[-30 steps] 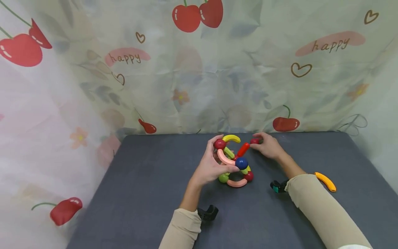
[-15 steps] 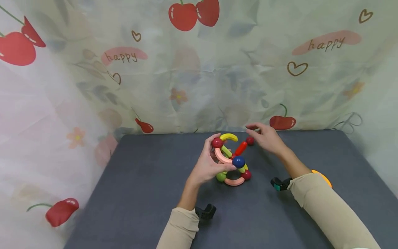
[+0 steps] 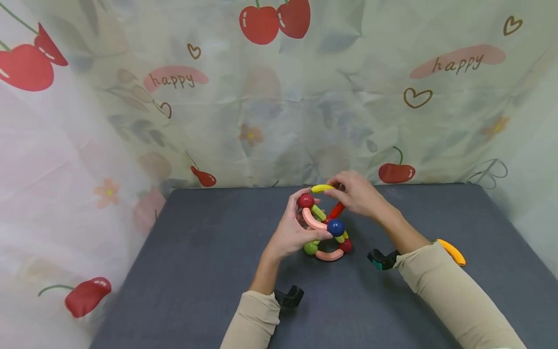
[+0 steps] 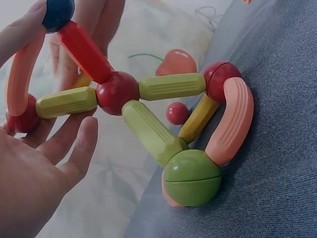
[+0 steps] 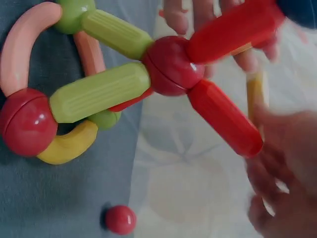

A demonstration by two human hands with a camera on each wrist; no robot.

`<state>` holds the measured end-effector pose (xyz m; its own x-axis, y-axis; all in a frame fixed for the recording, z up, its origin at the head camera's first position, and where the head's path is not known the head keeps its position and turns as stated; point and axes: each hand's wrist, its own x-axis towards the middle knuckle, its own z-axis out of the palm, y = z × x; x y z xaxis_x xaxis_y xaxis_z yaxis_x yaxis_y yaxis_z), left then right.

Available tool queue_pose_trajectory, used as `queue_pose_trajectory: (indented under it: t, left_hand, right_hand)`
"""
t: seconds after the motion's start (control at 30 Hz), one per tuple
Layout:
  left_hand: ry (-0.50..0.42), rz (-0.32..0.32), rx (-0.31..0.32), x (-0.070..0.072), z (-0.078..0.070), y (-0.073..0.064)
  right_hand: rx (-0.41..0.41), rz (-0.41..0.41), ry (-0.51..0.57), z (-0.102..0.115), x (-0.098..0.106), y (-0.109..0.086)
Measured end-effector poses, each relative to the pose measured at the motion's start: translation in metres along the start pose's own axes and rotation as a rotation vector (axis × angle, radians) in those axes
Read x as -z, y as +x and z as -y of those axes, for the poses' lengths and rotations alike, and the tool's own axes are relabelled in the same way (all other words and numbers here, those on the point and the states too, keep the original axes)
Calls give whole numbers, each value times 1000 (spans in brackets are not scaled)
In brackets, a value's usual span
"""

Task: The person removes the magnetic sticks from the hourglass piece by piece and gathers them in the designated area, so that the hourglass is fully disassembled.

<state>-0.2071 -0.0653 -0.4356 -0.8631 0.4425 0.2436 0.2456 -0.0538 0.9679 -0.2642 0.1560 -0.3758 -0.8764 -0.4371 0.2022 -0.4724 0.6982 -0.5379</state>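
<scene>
My left hand [image 3: 296,235] holds a magnetic ball-and-rod structure, its thumb against the blue ball [image 3: 335,228] and its fingers behind the upper red ball [image 3: 306,200]. A curved pink rod [image 3: 313,220] spans those two balls. In the left wrist view, red and light green rods meet at a central red ball [image 4: 117,92]. The lower ring has a green ball [image 4: 192,177], another red ball [image 4: 223,82] and curved rods. My right hand [image 3: 356,195] pinches one end of a curved yellow rod [image 3: 321,188]; its other end lies close above the upper red ball.
A loose red ball [image 5: 120,219] sits on the dark table [image 3: 209,271], hidden by my right hand in the head view. A curved orange rod [image 3: 452,252] lies beside my right sleeve. A patterned cloth [image 3: 279,106] hangs behind the table.
My right hand has let go of the loose red ball and moved left to the yellow rod, which it now pinches and has turned flatter. My left hand keeps its hold.
</scene>
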Motion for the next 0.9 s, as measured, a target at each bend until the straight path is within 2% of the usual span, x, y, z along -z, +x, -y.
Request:
queue_pose_trajectory:
  t: [0.1, 0.17, 0.27, 0.37, 0.47, 0.67, 0.8, 0.9]
  left_hand:
    - [16, 0, -4, -1, -1, 1]
    - [16, 0, -3, -2, -1, 2]
    - [6, 3, -3, -2, -2, 3]
    - [-6, 9, -3, -1, -3, 3]
    - [-8, 14, -7, 1, -3, 2]
    - [4, 17, -18, 7, -1, 1]
    - [9, 23, -17, 8, 1, 1]
    - [17, 8, -13, 6, 2, 1]
  right_hand:
    - [-134, -58, -43, -3, 11, -7]
    - [-203, -85, -22, -9, 20, -15]
    - [-248, -125, -13, -25, 33, -37]
    - [-293, -141, -42, -52, 42, -68]
    - [-377, -129, -73, -89, 47, -104]
    - [-523, -49, -148, -160, 56, -173]
    - [-578, 14, -153, -184, 58, -202]
    - [-575, 17, -159, -188, 56, -209]
